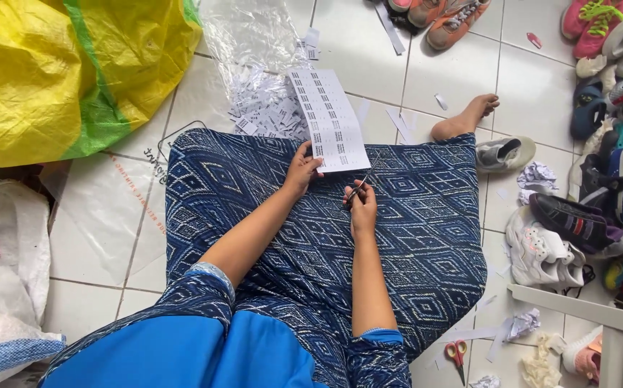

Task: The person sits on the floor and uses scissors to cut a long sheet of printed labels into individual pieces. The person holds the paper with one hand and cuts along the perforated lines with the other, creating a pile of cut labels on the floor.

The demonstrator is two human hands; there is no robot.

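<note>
1. The left hand [301, 169] pinches the near edge of the printed label sheet [328, 119], whose long axis runs away over the lap.
2. The right hand [361, 208], fingers closed around small scissors [358, 190], sits just beside the sheet's near right corner, blades pointing towards it.

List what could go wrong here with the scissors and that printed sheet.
The scissors in the right hand sit close to the left hand holding the printed sheet, so a finger could get nicked. The sheet hangs unsupported over the patterned skirt; a cut might wander or snag fabric. Cut slips lie loose on the tiles and could scatter.
</note>
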